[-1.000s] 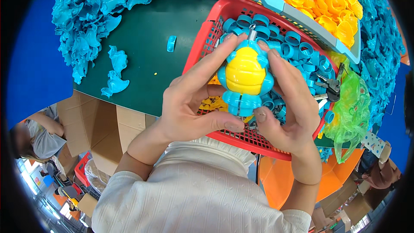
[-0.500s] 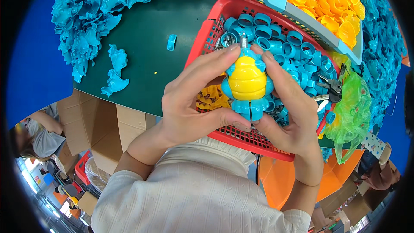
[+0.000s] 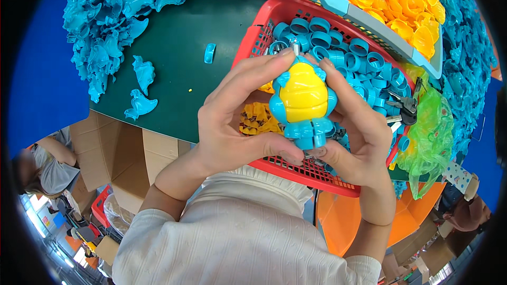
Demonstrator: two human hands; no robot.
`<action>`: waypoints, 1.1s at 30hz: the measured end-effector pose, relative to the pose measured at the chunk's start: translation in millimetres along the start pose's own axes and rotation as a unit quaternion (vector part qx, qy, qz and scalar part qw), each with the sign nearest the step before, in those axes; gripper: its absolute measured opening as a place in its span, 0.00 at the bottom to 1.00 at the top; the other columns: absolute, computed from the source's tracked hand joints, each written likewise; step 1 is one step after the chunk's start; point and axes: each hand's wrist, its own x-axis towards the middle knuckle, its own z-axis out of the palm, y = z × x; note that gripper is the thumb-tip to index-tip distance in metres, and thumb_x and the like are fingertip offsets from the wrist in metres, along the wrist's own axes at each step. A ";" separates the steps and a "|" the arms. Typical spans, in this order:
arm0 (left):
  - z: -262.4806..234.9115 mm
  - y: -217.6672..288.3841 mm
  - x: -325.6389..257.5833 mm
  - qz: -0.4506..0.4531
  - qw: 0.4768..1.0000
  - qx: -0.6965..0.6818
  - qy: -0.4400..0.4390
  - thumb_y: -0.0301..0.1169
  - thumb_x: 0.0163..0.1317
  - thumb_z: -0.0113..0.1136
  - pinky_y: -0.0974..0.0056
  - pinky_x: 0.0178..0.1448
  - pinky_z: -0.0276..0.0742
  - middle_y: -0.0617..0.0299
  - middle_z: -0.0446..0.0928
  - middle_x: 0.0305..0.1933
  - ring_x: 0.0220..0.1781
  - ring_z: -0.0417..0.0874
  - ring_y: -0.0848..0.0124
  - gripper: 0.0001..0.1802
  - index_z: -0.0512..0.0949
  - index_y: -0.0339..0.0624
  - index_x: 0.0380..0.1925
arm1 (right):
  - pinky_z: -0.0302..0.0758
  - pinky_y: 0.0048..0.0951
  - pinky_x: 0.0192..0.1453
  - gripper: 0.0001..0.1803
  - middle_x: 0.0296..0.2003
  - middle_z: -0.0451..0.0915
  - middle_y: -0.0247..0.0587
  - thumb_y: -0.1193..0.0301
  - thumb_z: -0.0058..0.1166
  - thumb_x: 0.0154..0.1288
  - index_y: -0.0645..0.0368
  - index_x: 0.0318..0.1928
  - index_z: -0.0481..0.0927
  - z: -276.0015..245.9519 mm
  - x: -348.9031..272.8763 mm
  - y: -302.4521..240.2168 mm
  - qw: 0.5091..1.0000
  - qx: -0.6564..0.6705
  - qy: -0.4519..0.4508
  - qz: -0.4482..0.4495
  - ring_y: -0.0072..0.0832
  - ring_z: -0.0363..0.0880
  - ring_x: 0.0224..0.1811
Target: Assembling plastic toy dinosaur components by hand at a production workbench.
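Between my two hands is a blue-and-yellow plastic toy body [image 3: 303, 95], held over the red basket [image 3: 259, 16]. Its yellow front faces up, and a metal spring [image 3: 296, 47] sticks out of its far end. My left hand [image 3: 235, 111] grips the left side, fingertips near the spring and thumb at the near end. Opposite it, my right hand [image 3: 362, 126] closes on the right side in the same way. A seam runs down the blue near end. Below the toy, blue plastic rings [image 3: 359, 47] fill much of the basket, with yellow pieces [image 3: 259, 119] at its left.
Behind the basket stands a light blue crate [image 3: 338, 2] of orange-yellow shells. Heaps of blue parts [image 3: 111, 37] lie on the dark green table [image 3: 174, 79], plus a few loose pieces. Keys [image 3: 407, 108] and a green plastic bag [image 3: 430, 132] rest at the basket's right rim.
The toy body has tilted in my hands, so more of its blue near end shows. Its spring is less exposed. Both hands keep nearly the same place.
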 end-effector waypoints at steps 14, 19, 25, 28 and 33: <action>1.1 -1.3 0.1 0.028 0.994 0.107 -0.016 0.32 0.37 0.75 0.60 0.62 0.65 0.42 0.63 0.61 0.62 0.67 0.59 0.46 0.62 0.31 0.57 | 0.71 0.36 0.58 0.27 0.56 0.66 0.54 0.77 0.54 0.58 0.70 0.58 0.65 3.4 -2.2 1.8 0.999 0.013 0.037 -0.018 0.39 0.67 0.59; 3.3 1.7 -1.0 0.004 0.994 0.103 -0.034 0.27 0.38 0.71 0.57 0.65 0.61 0.36 0.62 0.60 0.63 0.66 0.55 0.45 0.60 0.27 0.58 | 0.73 0.34 0.55 0.27 0.55 0.68 0.56 0.75 0.58 0.56 0.68 0.56 0.68 1.1 -4.2 4.8 0.998 0.037 0.050 -0.020 0.39 0.69 0.57; 2.3 6.9 -2.6 -0.057 0.995 0.071 -0.036 0.29 0.37 0.72 0.58 0.64 0.62 0.36 0.66 0.58 0.61 0.69 0.56 0.45 0.61 0.24 0.57 | 0.75 0.32 0.52 0.27 0.53 0.71 0.57 0.75 0.62 0.51 0.69 0.53 0.72 2.4 -4.5 5.8 0.994 0.089 0.059 -0.002 0.40 0.70 0.57; 2.4 4.0 -2.4 -0.057 0.996 0.059 -0.028 0.28 0.36 0.73 0.58 0.64 0.62 0.36 0.66 0.58 0.60 0.69 0.56 0.47 0.61 0.23 0.57 | 0.75 0.32 0.53 0.26 0.52 0.72 0.56 0.76 0.63 0.50 0.68 0.52 0.73 1.8 -5.2 6.3 0.996 0.063 0.066 -0.008 0.41 0.71 0.56; 0.0 -2.5 -1.9 -0.002 0.991 0.119 -0.057 0.36 0.34 0.76 0.58 0.64 0.61 0.36 0.65 0.58 0.62 0.68 0.57 0.50 0.62 0.24 0.57 | 0.74 0.32 0.54 0.26 0.49 0.75 0.53 0.75 0.63 0.49 0.66 0.51 0.74 -0.9 -5.9 8.3 0.997 0.038 0.063 -0.008 0.41 0.72 0.56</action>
